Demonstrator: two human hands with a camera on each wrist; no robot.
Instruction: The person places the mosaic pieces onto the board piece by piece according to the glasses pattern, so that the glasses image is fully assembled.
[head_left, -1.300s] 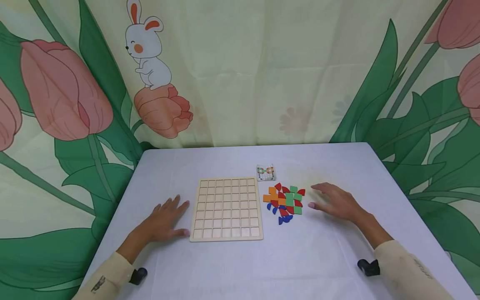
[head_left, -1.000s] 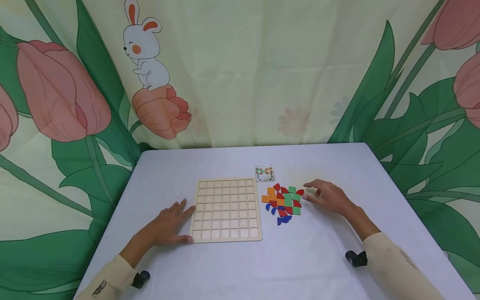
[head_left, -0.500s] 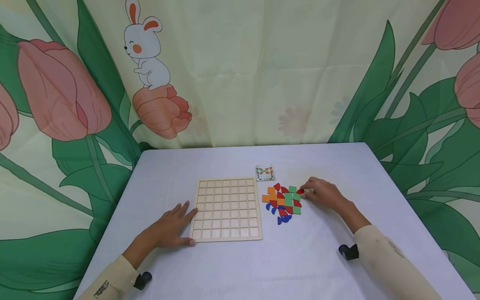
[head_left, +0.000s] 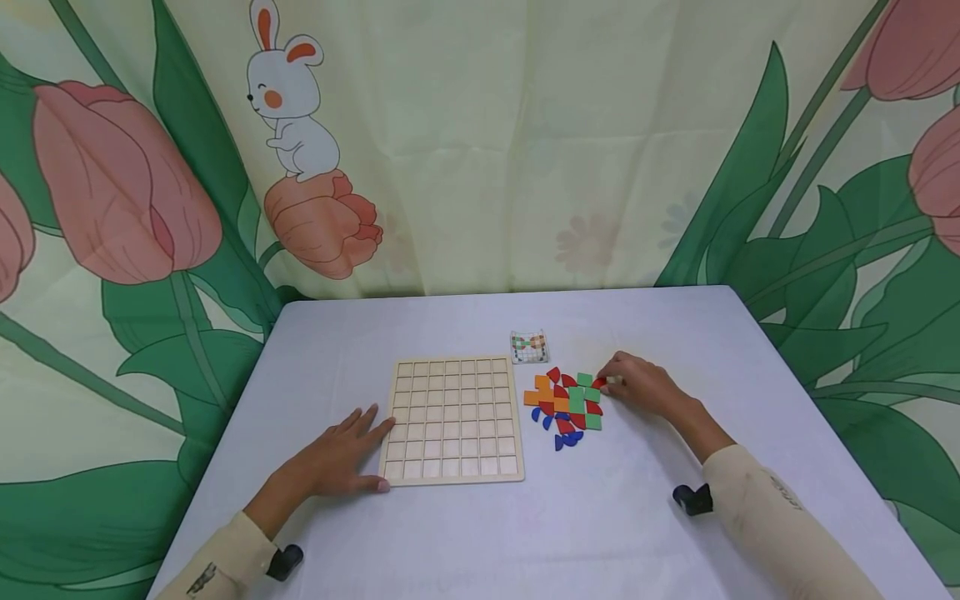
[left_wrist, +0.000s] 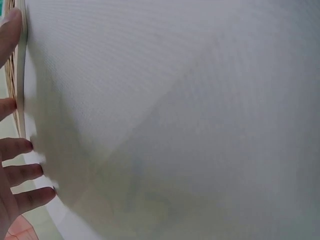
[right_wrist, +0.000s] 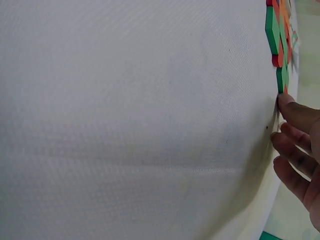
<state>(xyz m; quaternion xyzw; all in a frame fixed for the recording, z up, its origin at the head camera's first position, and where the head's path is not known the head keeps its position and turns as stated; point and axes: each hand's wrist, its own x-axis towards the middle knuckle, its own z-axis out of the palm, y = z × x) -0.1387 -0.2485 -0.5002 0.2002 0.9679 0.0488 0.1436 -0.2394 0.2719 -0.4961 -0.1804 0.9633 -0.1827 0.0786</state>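
Note:
A square wooden grid board [head_left: 453, 421] lies on the white table. My left hand [head_left: 337, 454] rests at its left side, fingers spread, with the thumb and index fingertip touching the frame. To the right of the board lies a loose cluster of flat pieces: green squares [head_left: 577, 400], orange squares [head_left: 531, 397], red quarter-round pieces [head_left: 578, 421] and blue half-round pieces [head_left: 572, 438]. At the cluster's upper right edge my right hand [head_left: 641, 385] pinches a red quarter-round piece [head_left: 597, 383] between thumb and fingers. In the right wrist view the fingers mostly hide that piece.
A small printed pattern card [head_left: 529, 347] lies behind the pieces, near the board's far right corner. The white cloth-covered table [head_left: 465, 542] ends at a curtain [head_left: 465, 167] printed with tulips and a rabbit. A black wrist camera [head_left: 285, 562] sits at the left cuff.
My right hand has moved left to the cluster and its fingers have closed on a red piece there. The left hand has slid right, its fingertips now on the board's edge.

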